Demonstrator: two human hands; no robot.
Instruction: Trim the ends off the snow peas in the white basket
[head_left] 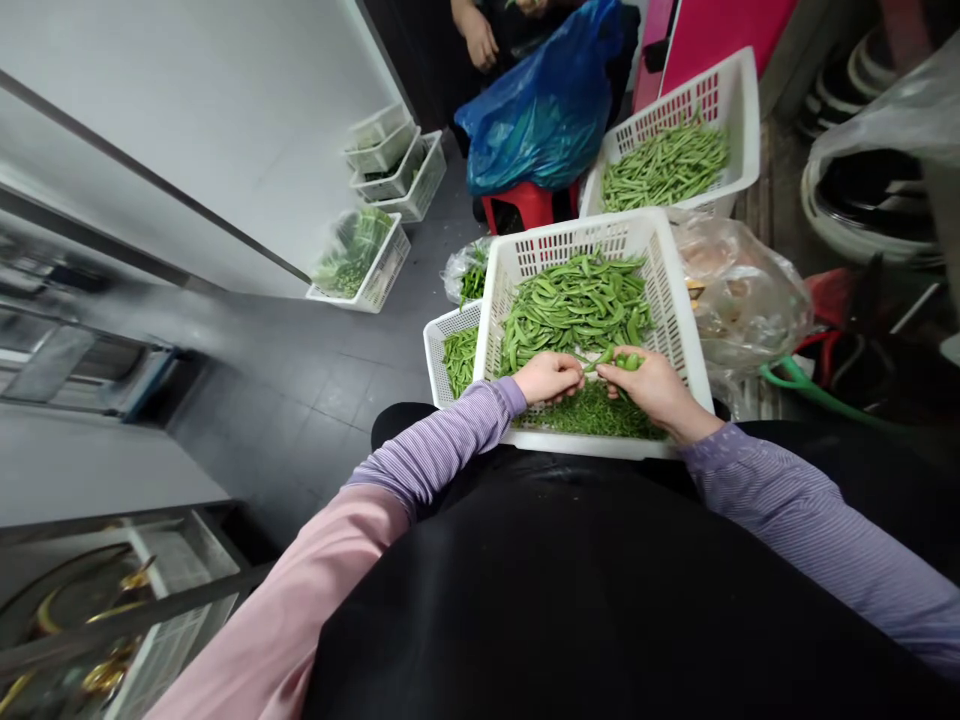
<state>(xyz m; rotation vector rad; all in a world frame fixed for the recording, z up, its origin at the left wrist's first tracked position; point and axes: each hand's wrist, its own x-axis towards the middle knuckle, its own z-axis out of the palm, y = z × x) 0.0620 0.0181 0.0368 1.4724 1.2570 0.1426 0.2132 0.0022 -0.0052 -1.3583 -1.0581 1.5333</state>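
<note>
A white plastic basket (585, 442) rests at my lap, with a heap of flat green pea pods (577, 300) in its far part. Fine green trimmings (600, 412) lie in its near part. Over these, my left hand (551, 378) is closed in a pinch at the end of a pod held between both hands. Close beside it on the right, my right hand (651, 388) grips several pea pods (628, 361), their ends poking out past the thumb. Some of the fingertips are hidden.
A smaller white basket of green pods (459, 360) stands to the left. Beyond are a basket of green beans (664, 165), a blue bag (544, 110) on a red stool (525, 207), and another person's hand (480, 40). A clear plastic bag (742, 290) lies right.
</note>
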